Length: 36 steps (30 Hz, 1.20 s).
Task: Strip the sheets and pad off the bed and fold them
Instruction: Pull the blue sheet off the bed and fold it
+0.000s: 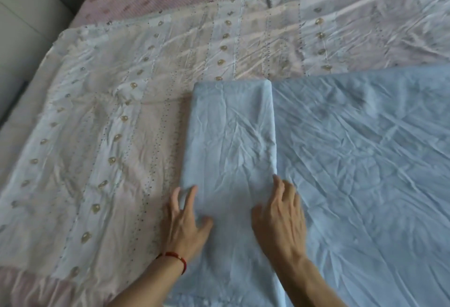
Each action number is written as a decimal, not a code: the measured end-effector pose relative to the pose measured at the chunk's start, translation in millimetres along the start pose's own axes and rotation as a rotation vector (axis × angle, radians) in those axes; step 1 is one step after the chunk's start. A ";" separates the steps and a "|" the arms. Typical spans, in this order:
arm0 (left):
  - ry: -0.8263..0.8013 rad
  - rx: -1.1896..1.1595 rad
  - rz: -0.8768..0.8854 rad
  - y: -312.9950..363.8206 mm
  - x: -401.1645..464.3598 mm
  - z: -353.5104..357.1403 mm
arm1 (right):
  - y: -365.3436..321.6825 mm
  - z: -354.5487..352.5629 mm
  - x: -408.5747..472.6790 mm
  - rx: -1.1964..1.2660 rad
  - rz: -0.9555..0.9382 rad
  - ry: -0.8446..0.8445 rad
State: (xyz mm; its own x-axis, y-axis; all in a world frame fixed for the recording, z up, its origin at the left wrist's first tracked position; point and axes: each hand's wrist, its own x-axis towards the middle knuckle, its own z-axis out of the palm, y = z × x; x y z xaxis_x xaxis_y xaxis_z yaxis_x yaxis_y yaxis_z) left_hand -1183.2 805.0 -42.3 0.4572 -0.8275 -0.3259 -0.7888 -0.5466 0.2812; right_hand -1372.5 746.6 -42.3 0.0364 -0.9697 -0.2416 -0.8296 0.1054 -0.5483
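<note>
bed (136,7): carries a patterned sheet (102,121) spread flat, with a pink pillow at the far left.
blue sheet (360,172): lies on the right half of the bed, its left part folded over into a long panel (231,136).
left hand (186,224): fingers spread and nearly straight, pressing the panel's near left edge, gripping nothing.
right hand (280,216): fingers straight, flat on the panel's near right fold.
step: likely smoothing the fold; press outward along both edges and keep them parallel before folding again.
</note>
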 end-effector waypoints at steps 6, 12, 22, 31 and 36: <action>0.088 0.124 0.186 39.4 125.7 -14.2 | -43.2 15.0 129.1 -0.141 -0.255 -0.083; 0.107 0.377 0.286 71.9 212.7 -17.8 | -50.5 35.3 219.2 -0.243 -0.245 -0.047; 0.133 0.361 0.292 73.6 310.7 14.8 | -18.0 79.9 237.9 -0.332 -0.293 0.176; 0.145 0.360 0.335 70.3 317.3 16.6 | -22.7 86.5 247.6 -0.321 -0.267 0.234; 0.214 0.060 0.332 42.4 258.2 1.3 | -23.3 83.8 242.4 -0.286 -0.278 0.228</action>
State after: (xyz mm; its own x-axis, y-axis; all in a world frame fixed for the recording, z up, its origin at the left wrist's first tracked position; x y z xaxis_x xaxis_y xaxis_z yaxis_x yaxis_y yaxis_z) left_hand -1099.1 568.4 -115.7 0.2436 -0.9694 -0.0286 -0.9279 -0.2416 0.2840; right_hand -1297.7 527.5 -155.2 0.1826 -0.9796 0.0840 -0.9273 -0.2000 -0.3165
